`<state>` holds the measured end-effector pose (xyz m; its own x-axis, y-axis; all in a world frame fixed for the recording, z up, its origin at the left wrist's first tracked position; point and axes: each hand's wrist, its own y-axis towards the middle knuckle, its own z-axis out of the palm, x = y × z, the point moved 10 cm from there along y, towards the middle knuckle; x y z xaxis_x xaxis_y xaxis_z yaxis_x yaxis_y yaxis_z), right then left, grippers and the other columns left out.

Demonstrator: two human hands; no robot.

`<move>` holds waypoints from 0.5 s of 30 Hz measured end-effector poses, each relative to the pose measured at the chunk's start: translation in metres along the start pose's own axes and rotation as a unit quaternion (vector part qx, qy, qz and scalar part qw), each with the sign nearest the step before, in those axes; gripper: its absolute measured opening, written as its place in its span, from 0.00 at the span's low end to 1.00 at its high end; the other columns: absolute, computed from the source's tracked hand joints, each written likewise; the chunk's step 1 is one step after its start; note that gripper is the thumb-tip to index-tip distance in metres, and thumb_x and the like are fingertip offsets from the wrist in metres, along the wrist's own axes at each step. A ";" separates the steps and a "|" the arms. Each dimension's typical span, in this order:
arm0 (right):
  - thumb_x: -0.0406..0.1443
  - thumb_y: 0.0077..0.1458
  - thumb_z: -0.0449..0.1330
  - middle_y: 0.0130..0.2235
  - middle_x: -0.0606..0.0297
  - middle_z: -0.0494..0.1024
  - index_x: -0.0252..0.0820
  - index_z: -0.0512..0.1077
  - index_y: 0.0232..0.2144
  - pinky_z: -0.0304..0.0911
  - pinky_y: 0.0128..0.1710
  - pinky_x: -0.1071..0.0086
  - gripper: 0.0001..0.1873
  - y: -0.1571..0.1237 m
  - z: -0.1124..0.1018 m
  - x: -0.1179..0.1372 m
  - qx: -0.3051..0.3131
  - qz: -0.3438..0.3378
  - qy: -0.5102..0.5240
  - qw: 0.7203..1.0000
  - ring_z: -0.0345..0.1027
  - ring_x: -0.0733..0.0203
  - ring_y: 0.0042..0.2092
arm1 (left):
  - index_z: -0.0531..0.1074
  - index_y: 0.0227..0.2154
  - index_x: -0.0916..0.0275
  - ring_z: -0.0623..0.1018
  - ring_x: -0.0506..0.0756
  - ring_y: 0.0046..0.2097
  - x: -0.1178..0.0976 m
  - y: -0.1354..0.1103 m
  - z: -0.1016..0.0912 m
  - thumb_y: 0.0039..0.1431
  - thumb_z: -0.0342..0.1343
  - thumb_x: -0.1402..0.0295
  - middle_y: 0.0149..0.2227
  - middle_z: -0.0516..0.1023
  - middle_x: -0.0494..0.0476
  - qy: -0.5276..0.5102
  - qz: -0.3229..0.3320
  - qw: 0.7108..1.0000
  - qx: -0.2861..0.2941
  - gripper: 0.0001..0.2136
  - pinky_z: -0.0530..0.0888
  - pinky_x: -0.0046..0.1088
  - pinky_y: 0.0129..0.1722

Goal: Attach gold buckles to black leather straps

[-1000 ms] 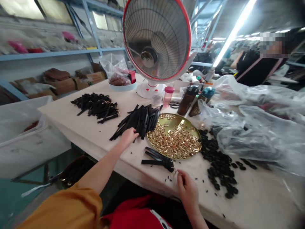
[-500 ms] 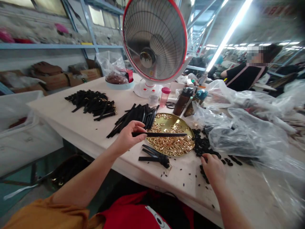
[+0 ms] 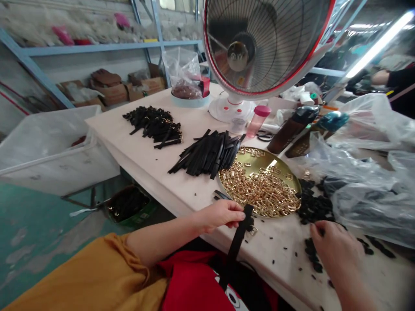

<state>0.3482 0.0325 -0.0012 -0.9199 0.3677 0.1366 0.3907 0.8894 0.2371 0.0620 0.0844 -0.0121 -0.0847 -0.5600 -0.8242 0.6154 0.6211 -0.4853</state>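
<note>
Pale surface (image 3: 155, 162) crowded with small parts.
A far strap pile (image 3: 155, 125) and a near strap pile (image 3: 207, 153) lie beside a gold tray (image 3: 259, 156) of buckles (image 3: 262, 194); black beads (image 3: 313, 206), heater base (image 3: 228, 111), pink cup (image 3: 257, 121), bottles (image 3: 290, 129) and plastic bags (image 3: 366, 172) surround it.

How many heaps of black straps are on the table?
2: a far heap at the left edge of the table and a near heap beside the gold tray. The left hand holds one loose strap; a few more may be hidden behind it.
</note>
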 end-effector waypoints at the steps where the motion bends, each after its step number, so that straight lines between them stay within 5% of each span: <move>1: 0.43 0.48 0.51 0.33 0.54 0.72 0.41 0.69 0.28 0.57 0.35 0.58 0.12 -0.007 -0.005 0.007 -0.002 0.015 0.060 0.998 0.66 0.48 0.36 | 0.67 0.28 0.67 0.66 0.43 0.22 0.008 0.000 0.003 0.42 0.60 0.65 0.21 0.67 0.46 0.007 -0.015 1.000 0.006 0.12 0.61 0.21 0.22; 3: 0.46 0.46 0.55 0.30 0.59 0.73 0.41 0.68 0.31 0.60 0.33 0.61 0.15 -0.026 -0.005 0.019 0.023 0.088 0.216 0.972 0.67 0.54 0.32 | 0.68 0.29 0.67 0.67 0.44 0.22 0.022 0.000 0.008 0.42 0.59 0.65 0.21 0.68 0.46 0.014 -0.040 0.999 0.013 0.12 0.61 0.21 0.23; 6: 0.47 0.44 0.59 0.32 0.62 0.73 0.41 0.67 0.39 0.64 0.33 0.64 0.22 -0.067 0.017 0.062 0.121 0.170 0.490 0.846 0.68 0.58 0.32 | 0.69 0.30 0.67 0.67 0.44 0.23 0.037 -0.003 0.021 0.42 0.58 0.67 0.22 0.68 0.46 0.014 -0.059 0.997 0.046 0.12 0.61 0.21 0.23; 10: 0.45 0.45 0.61 0.33 0.65 0.74 0.44 0.69 0.42 0.66 0.34 0.66 0.21 -0.110 0.040 0.102 0.208 0.246 0.623 0.713 0.68 0.62 0.30 | 0.70 0.28 0.67 0.65 0.43 0.23 0.051 -0.014 0.042 0.43 0.57 0.69 0.22 0.67 0.46 0.000 -0.077 0.991 0.105 0.08 0.62 0.20 0.25; 15: 0.39 0.43 0.64 0.33 0.69 0.75 0.45 0.72 0.35 0.68 0.32 0.75 0.14 -0.121 0.040 0.102 0.171 0.323 0.731 0.577 0.68 0.70 0.27 | 0.69 0.27 0.66 0.64 0.43 0.21 0.055 -0.018 0.052 0.46 0.53 0.71 0.20 0.65 0.45 0.041 -0.079 0.990 0.111 0.05 0.61 0.19 0.23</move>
<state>0.2053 -0.0269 -0.0542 0.5226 0.2532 0.8141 0.3753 0.7891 -0.4863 0.0866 0.0141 -0.0333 -0.2515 -0.5888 -0.7682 0.7459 0.3878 -0.5415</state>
